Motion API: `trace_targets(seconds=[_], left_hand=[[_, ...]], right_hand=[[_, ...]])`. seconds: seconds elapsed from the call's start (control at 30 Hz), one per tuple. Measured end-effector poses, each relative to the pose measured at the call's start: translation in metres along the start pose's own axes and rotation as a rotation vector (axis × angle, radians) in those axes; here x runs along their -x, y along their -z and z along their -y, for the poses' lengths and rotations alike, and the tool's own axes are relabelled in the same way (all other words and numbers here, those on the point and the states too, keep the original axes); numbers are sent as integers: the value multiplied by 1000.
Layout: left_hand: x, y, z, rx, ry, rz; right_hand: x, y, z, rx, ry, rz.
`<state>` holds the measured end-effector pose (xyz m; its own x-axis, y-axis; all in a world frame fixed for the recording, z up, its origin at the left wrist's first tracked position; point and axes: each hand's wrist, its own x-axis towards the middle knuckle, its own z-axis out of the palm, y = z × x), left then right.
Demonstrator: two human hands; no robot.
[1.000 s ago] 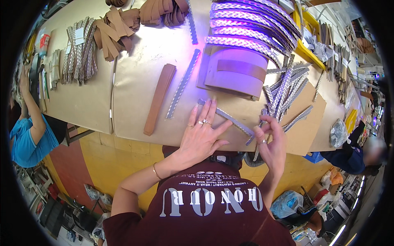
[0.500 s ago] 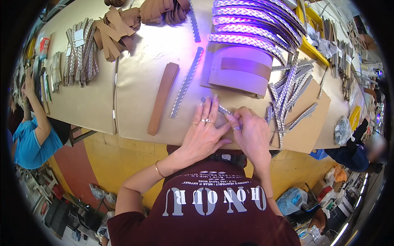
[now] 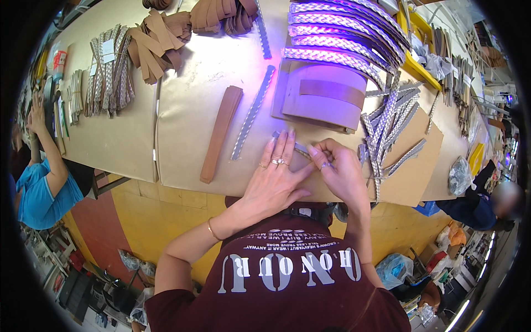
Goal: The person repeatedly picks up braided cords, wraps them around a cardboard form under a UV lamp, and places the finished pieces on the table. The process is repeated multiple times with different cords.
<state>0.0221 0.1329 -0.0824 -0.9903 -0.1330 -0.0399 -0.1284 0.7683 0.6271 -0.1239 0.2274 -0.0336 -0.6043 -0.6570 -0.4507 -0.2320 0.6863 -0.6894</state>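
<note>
My left hand (image 3: 275, 180) lies on the table with fingers stretched out, pressing down a narrow grey strip (image 3: 302, 148). One end of this strip shows past the left fingertips. At its other end my right hand (image 3: 342, 172) is closed in a pinch; what sits under those fingertips is partly hidden. To the left of my hands are a grey strip with a pale braided edge (image 3: 253, 113) and a stack of brown flat strips (image 3: 221, 135). Beyond my right hand stands a curved form (image 3: 323, 105), with several braided strips (image 3: 332, 41) draped over it under purple light.
A pile of braided strips (image 3: 390, 122) lies on cardboard (image 3: 426, 149) to the right. At the far left are brown strip bundles (image 3: 157, 47) and tied braided bundles (image 3: 110, 72). A co-worker in blue (image 3: 41, 188) reaches in at the left; another person (image 3: 475, 205) is at the right.
My right hand has shifted slightly right and turned, its fingertips moving along the strip. The left hand stays flat in nearly the same place.
</note>
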Motion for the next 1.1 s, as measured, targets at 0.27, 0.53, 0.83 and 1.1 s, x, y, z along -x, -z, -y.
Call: trace_targets(seconds=[0.27,0.53,0.83,1.1], left_hand=[[4,11,11,99,-58,69],[3,7,13,61,-62,32],[1,13,11,23,0,75],[2,13,11,-37,-12,98]], right_hand=[[15,-11,-7,185,-38,-111],[15,-14,-8,193,30,-180],[14,-16,-5,244,-43,-144],[15,-24,-8,329,-7,-194]])
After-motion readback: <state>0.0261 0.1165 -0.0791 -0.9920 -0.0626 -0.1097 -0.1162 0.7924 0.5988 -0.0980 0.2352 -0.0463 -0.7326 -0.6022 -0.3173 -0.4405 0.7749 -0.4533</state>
